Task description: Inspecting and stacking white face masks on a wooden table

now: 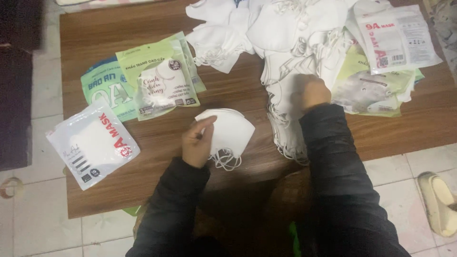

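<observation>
On the low wooden table, we're mid-sort with masks.
Our left hand pinches a small stack of folded white masks near the front edge, bare wood around; our right hand is clenched on the big white mask pile.

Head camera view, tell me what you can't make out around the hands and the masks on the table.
- Right hand: blurred, fingers curled under, so whether it grips the white mask pile cannot be told.
- Small mask stack held by the left hand: the count is hidden by overlap.
- Mask pile's far end: cut off by the top edge.
- Green packets at right: mostly covered by the white packet.
</observation>
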